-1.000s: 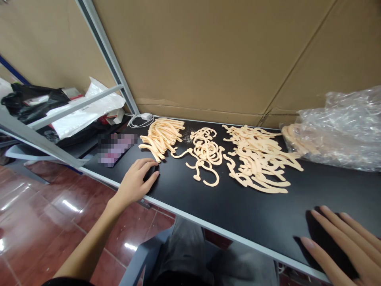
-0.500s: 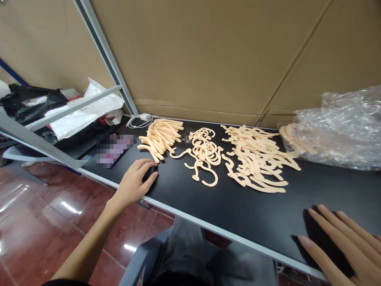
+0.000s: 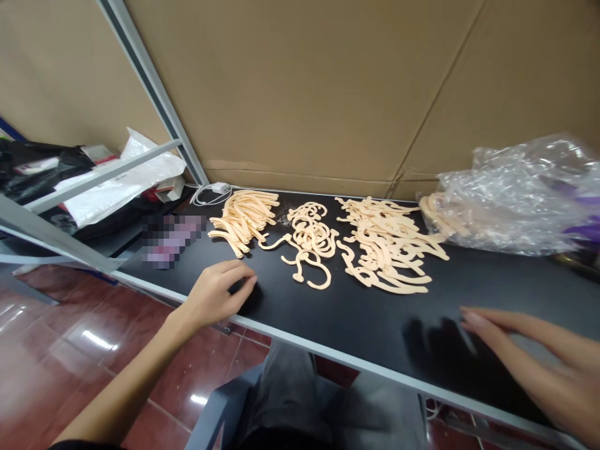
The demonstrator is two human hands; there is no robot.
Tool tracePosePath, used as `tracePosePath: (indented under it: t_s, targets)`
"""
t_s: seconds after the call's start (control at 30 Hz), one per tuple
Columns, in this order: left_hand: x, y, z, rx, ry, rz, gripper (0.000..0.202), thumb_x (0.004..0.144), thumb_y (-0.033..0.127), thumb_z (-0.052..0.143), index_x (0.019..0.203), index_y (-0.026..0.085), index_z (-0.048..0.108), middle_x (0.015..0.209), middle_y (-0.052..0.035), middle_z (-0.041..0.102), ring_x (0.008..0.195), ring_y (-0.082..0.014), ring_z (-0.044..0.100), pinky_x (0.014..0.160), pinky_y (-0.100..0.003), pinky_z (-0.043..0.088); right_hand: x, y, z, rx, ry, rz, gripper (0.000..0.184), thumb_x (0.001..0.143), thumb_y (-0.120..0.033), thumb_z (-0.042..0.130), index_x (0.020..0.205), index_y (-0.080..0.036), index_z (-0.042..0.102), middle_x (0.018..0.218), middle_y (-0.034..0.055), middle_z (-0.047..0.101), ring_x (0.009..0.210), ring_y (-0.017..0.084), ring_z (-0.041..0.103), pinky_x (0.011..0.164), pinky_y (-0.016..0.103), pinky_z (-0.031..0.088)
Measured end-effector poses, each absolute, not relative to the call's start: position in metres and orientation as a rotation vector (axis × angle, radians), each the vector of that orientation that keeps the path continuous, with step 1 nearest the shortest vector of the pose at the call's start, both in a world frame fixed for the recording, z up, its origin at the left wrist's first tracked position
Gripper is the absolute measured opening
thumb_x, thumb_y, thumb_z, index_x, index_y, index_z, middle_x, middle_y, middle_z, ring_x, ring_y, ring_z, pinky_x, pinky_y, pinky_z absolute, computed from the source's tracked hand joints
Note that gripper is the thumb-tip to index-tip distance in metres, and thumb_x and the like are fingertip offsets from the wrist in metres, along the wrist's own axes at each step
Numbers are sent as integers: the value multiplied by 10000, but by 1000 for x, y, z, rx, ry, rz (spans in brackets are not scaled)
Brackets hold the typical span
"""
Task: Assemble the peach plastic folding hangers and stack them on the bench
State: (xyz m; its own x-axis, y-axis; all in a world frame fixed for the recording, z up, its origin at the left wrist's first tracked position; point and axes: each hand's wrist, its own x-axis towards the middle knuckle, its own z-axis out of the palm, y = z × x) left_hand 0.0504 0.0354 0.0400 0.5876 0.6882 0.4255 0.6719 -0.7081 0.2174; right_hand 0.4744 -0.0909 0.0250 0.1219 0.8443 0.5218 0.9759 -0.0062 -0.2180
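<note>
My left hand hovers at or just over the table's front edge, its fingers loosely curled and the thumb apart from them, with nothing visible in it. Just beyond it lies a pile of cream-coloured, slightly curved strips with small holes at their ends. At the lower right, my right hand is held above the tabletop, somewhat blurred. Its fingers are stretched out, thumb tip close to a fingertip, and no object shows. Cream hook-shaped pieces form the middle pile. Wider, branching cream pieces make up the right pile.
A clear plastic bag with more cream pieces sits at the right of the black table. A white cable and a pixelated flat item lie left. Metal posts and cardboard bound the back.
My right hand has turned and lifted, its spread fingers drawing closer together. My left hand has moved slightly away from the strips. The view has shifted right, showing something purple by the bag.
</note>
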Motion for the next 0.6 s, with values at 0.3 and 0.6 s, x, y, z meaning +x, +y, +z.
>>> tracePosePath:
  t_s: [0.3, 0.6]
  targets:
    - [177, 94, 75, 2824, 582, 1098, 196, 893, 94, 466, 874, 168, 647, 839, -50, 712, 778, -158, 669, 713, -271, 519, 461, 34, 56, -1525, -1693, -180, 246, 842, -253, 523, 847, -195, 762, 852, 67, 799, 788, 224, 742, 722, 322, 559]
    - [151, 132, 65, 2610, 1006, 1201, 143, 914, 238, 556, 896, 185, 688, 861, -39, 737, 792, -170, 672, 743, -289, 502, 423, 4, 29, -1101, -2111, -176, 156, 890, -216, 646, 1017, -148, 704, 1050, 140, 728, 1032, 283, 663, 924, 457, 535]
